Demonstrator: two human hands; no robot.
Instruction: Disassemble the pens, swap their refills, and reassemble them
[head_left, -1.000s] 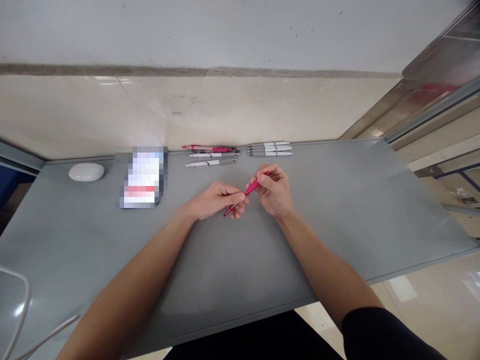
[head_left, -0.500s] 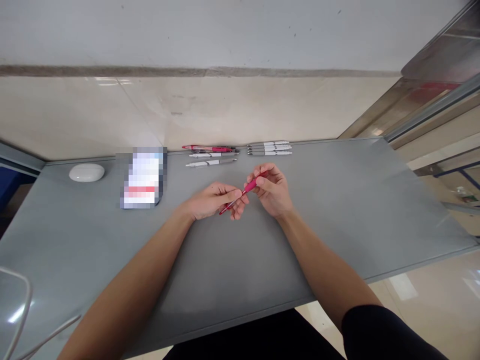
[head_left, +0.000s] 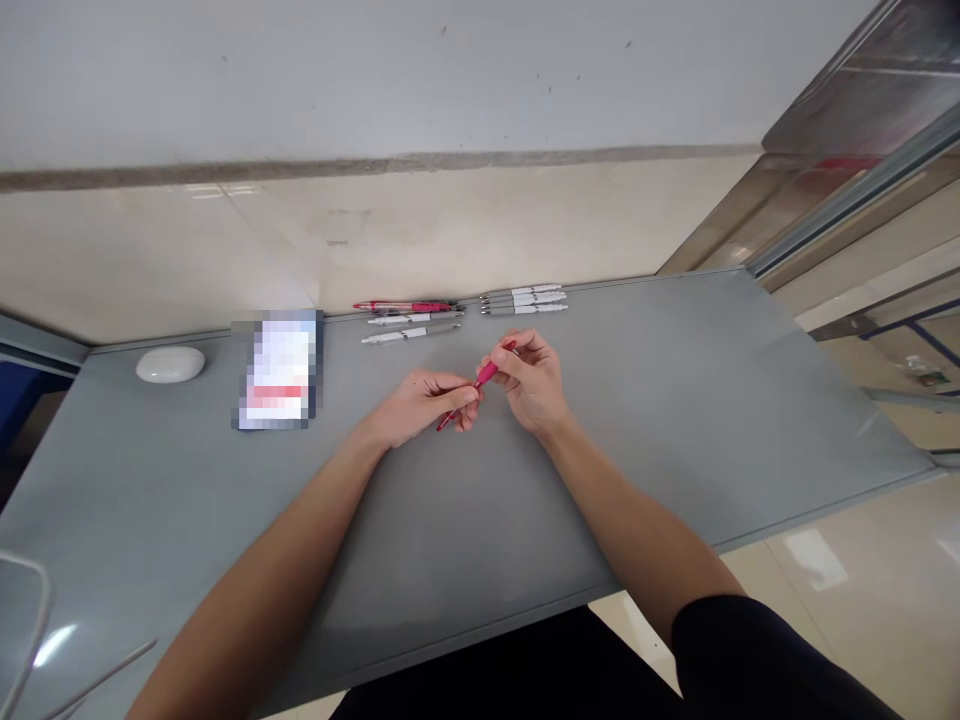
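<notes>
A red pen [head_left: 488,372] slants between my two hands, above the grey table [head_left: 480,530]. My left hand [head_left: 429,405] is closed on its lower, clear-barrelled part, thumb on top. The fingers of my right hand [head_left: 534,380] pinch its upper end near the red grip. Beyond my left hand lie a red pen [head_left: 405,306] and, nearer to me, white-and-grey pens [head_left: 411,334]. Several more white-and-grey pens [head_left: 523,298] lie side by side beyond my right hand.
To the left lies a phone [head_left: 279,370] with a blurred screen, and farther left a white rounded case [head_left: 171,365]. Pale cables [head_left: 37,610] cross the near left corner. A tiled wall [head_left: 480,220] rises behind the table's far edge.
My right thumb and fingers have shifted along the red pen toward its upper end. My left hand keeps its hold. The camera view has turned slightly.
</notes>
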